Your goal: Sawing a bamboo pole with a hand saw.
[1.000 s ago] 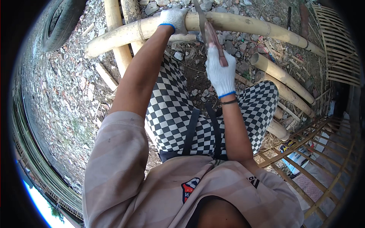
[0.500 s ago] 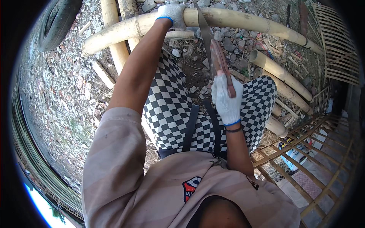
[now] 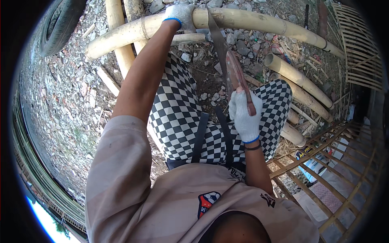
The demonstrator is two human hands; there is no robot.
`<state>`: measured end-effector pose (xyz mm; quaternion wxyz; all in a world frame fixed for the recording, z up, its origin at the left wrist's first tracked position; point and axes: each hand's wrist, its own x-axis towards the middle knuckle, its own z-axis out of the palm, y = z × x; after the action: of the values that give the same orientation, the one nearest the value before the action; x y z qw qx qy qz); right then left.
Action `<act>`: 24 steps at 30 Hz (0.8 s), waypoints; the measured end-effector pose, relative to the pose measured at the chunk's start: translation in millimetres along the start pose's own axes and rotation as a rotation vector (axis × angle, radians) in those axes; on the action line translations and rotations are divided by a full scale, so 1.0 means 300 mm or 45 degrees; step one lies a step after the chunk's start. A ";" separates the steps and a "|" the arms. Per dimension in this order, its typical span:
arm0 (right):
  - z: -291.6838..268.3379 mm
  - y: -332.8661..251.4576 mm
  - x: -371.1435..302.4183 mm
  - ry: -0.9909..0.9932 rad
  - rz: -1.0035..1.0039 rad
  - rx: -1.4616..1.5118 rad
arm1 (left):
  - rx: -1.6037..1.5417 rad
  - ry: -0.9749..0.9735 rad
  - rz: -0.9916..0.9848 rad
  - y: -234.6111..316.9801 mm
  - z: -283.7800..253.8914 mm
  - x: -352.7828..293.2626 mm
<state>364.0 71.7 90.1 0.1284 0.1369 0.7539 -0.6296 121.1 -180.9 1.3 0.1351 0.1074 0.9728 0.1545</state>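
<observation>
A thick pale bamboo pole [image 3: 253, 19] lies crosswise at the far side, resting over other bamboo pieces at its left. My left hand [image 3: 180, 17], in a white glove with a blue cuff, is closed round this pole from above. In my gloved right hand [image 3: 245, 117] is a handsaw [image 3: 219, 42], gripped by its worn wooden handle. Its blade runs away from me and meets the pole just right of my left hand. How deep the blade sits in the bamboo, I cannot tell.
Cut bamboo lengths [image 3: 298, 77] lie to the right, near my knee. A slatted bamboo rack [image 3: 320, 162] stands at the lower right, another slatted panel [image 3: 358, 46] at the far right. A tire [image 3: 63, 26] is at the far left. Stones and rubble [image 3: 81, 89] cover the ground.
My right hand has drawn the saw back toward my body and slightly right, its handle now nearer my right knee. My left hand stays on the bamboo pole.
</observation>
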 end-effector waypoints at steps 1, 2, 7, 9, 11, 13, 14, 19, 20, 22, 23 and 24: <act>0.002 0.012 0.030 0.002 0.005 -0.001 | -0.002 -0.004 0.001 0.000 0.004 0.003; 0.026 0.026 0.111 -0.040 0.008 0.036 | 0.047 -0.021 -0.016 -0.010 0.009 0.001; 0.169 -0.008 0.759 0.249 -0.320 -0.231 | 0.212 -0.141 0.007 0.143 -0.009 0.199; 0.191 0.050 0.544 0.094 -0.303 -0.149 | 0.245 -0.196 -0.065 0.032 0.033 0.132; 0.089 0.056 0.207 0.032 -0.095 -0.123 | 0.248 -0.222 -0.115 0.003 0.037 0.065; 0.027 0.046 -0.014 0.016 -0.107 -0.027 | 0.140 -0.099 -0.060 0.009 -0.042 -0.003; 0.045 0.055 0.017 0.020 -0.097 0.043 | 0.170 -0.160 -0.087 -0.021 -0.039 0.006; 0.202 0.023 0.771 0.385 -0.543 -0.381 | 0.117 0.051 0.064 0.117 0.015 0.209; 0.225 0.038 0.779 0.368 -0.543 -0.369 | 0.161 -0.006 0.030 0.083 0.008 0.215; 0.198 0.098 0.687 0.115 -0.353 -0.032 | 0.135 -0.111 0.037 0.076 0.039 0.140; 0.182 0.101 0.523 0.012 -0.149 -0.086 | 0.116 -0.100 0.022 0.001 0.022 0.089; 0.140 0.070 0.335 -0.002 -0.054 -0.085 | 0.056 -0.089 0.013 -0.045 0.024 0.084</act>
<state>279.2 38.3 26.7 0.1203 0.1160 0.7771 -0.6067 97.4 -185.2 -15.7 0.1660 0.1206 0.9700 0.1300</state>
